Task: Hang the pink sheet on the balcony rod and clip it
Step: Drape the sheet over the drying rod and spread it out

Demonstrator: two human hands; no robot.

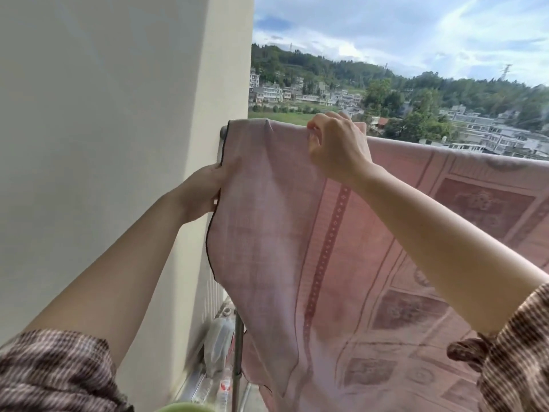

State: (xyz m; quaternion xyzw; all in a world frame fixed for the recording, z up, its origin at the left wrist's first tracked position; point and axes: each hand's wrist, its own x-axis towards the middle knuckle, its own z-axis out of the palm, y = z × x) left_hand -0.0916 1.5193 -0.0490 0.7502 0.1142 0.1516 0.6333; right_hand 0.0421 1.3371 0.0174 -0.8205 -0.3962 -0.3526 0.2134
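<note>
Both hands on pink sheet (pixel 267 233), draped over balcony rod (pixel 223 132). Right hand (pixel 335 144) pinches the top fold at 12 o'clock. Left hand (pixel 208 188), 8 o'clock from it, grips the hemmed side edge, likely tensioning cloth flat for clipping.

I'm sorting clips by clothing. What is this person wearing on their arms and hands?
Short sleeves in a brown-and-cream woven stripe: the left sleeve has a plain edge, the right sleeve a gathered cuff that looks knotted. Forearms are bare. The left hand and right hand show no gloves, rings or watch.
</note>
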